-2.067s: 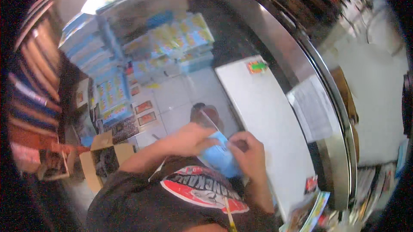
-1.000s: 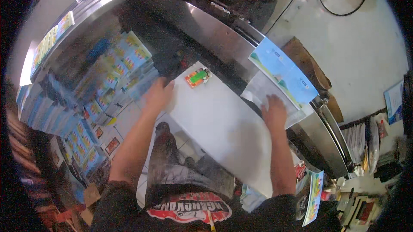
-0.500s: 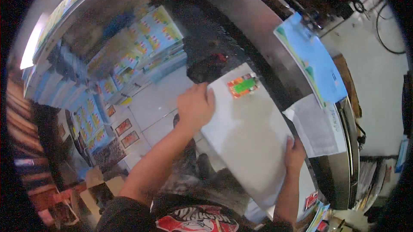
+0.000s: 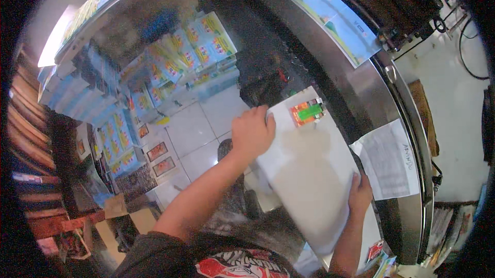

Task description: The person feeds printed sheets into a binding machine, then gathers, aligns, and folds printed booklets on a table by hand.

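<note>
A long white board or flat stack of white sheets (image 4: 304, 175) lies slantwise in front of me; I cannot tell which. My left hand (image 4: 252, 132) is closed over its left edge near the far end. On the opposite edge, closer to my body, my right hand (image 4: 360, 195) grips the side, its fingers partly hidden. A small orange packet (image 4: 300, 119) with a green item (image 4: 312, 111) across it rests on the far end of the white surface. Near the bottom, a red packet (image 4: 375, 250) lies by the near end.
Stacks of blue-and-yellow printed booklets (image 4: 180, 53) stand on the tiled floor (image 4: 191, 128) to the left. A blue printed sheet (image 4: 335, 20) lies on the metal ledge beyond. A handwritten white paper (image 4: 386, 162) hangs on the right. Cardboard boxes (image 4: 142, 221) sit at lower left.
The blue printed sheet has shifted away along the metal ledge and now lies flatter. Both hands keep their places on the white board's edges. The whole view has shifted slightly.
</note>
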Demonstrator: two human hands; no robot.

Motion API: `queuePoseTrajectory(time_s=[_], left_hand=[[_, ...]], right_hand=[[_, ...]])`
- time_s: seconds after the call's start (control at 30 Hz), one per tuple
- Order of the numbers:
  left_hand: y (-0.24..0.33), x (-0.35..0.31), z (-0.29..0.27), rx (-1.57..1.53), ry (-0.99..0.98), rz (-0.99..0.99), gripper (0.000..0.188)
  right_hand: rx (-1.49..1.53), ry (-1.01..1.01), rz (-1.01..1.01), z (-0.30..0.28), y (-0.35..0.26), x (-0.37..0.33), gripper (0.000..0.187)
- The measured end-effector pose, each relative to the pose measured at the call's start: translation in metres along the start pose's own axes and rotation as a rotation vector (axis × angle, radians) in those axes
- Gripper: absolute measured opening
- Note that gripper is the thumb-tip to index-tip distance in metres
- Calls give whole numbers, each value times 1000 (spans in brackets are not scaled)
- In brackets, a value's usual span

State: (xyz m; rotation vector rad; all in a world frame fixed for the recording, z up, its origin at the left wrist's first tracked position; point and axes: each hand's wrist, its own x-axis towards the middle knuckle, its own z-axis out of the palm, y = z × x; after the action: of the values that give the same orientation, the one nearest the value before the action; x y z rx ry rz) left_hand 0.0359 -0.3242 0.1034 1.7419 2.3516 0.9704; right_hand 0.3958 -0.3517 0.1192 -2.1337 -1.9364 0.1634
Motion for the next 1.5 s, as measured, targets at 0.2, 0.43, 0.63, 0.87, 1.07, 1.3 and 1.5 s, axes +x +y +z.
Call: queuePoseTrajectory(time_s=[0.2,0.43,0.63,0.87,1.07,1.3,1.5], left_hand=[[0,0,0,-4,-9,-6,28],[1,3,-5,-61,-93,-74,34],[-6,5,-2,-91,-59,-78,33],[-12,5,-7,-151,-279,-118,41],[-22,-2,-8,-214,-339,-33,44],[-111,23,-198,-388,-487,-245,46],[-272,97,-380,55,464,-317,44]], right_hand=[[-27,-61,77,-4,-2,-1,44],[-34,76,-71,9,15,2,44],[-32,-8,50,18,23,9,50],[-97,-174,104,-29,-49,-4,53],[-379,-354,15,-32,-29,-1,57],[-85,151,-559,-54,-92,56,52],[448,-191,-552,-64,-377,68,51]])
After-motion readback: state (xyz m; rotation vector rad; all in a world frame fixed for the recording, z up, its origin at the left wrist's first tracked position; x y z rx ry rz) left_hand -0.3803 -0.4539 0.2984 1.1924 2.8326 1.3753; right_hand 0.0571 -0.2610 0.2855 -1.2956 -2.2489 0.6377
